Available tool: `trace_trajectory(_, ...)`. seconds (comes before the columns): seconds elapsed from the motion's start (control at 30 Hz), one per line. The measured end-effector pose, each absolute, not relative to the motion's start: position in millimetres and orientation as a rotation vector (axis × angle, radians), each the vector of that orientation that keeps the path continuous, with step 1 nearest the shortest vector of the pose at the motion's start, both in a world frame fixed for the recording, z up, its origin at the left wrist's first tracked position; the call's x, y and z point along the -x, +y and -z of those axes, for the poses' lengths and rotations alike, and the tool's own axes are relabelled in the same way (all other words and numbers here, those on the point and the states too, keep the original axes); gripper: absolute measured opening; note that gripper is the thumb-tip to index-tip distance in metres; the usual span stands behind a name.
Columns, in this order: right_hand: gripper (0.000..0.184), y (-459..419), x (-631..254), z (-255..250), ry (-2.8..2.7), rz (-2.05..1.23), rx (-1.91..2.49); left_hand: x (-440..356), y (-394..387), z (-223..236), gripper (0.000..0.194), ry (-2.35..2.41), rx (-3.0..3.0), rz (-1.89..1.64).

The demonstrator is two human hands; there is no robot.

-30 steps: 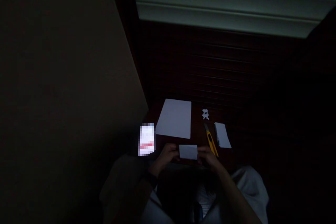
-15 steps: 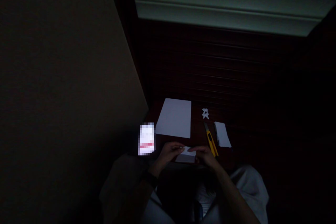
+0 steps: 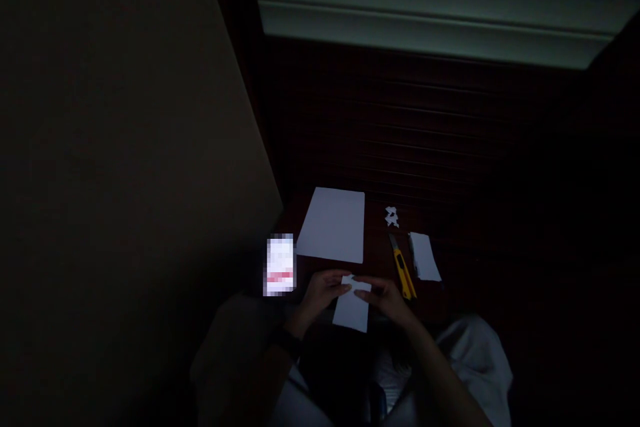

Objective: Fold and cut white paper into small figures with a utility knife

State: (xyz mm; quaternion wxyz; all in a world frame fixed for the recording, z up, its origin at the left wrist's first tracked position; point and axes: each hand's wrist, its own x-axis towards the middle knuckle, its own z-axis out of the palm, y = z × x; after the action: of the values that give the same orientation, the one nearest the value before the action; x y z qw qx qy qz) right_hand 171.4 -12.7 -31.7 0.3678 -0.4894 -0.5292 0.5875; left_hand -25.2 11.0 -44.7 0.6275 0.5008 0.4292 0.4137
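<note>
In a very dark scene, both hands hold a small white piece of paper (image 3: pixel 353 307) at the near edge of a dark reddish table (image 3: pixel 375 260). My left hand (image 3: pixel 325 290) pinches its upper left corner. My right hand (image 3: pixel 383 297) pinches its upper right edge. The paper hangs down from the fingers toward my lap.
On the table lie a larger white sheet (image 3: pixel 334 224), a yellow utility knife (image 3: pixel 403 268), a small white slip (image 3: pixel 424 257) and a crumpled paper scrap (image 3: pixel 391 216). A lit, blurred phone screen (image 3: pixel 280 265) sits at the left. A wall rises at left.
The paper was held flat and wide between both hands; it then tilted down and now hangs unfolded, longer, below the fingers. Both hands shifted slightly inward.
</note>
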Motion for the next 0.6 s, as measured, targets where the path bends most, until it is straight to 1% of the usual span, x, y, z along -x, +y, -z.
trace_trajectory(0.13,0.041,-11.1,-169.3,35.8,-1.331,-1.445,1.262,24.8,9.5,39.7,0.050,1.014,-1.170,-0.941)
trace_trajectory(0.23,0.046,-9.6,-169.6,38.8,-1.287,-1.441,1.262,24.8,8.5,35.3,0.056,1.060,-1.169,-0.935)
trace_trajectory(0.3,0.050,-8.8,-169.8,41.2,-1.255,-1.466,1.243,24.8,8.3,34.1,0.054,1.060,-1.163,-0.912)
trace_trajectory(0.43,0.051,-7.7,-170.1,45.8,-1.180,-1.512,1.229,24.5,8.7,35.1,0.044,1.093,-1.112,-0.889)
trace_trajectory(0.6,0.051,-8.4,-171.9,45.1,-1.191,-1.478,1.233,24.6,8.6,34.4,0.048,1.119,-1.079,-0.836)
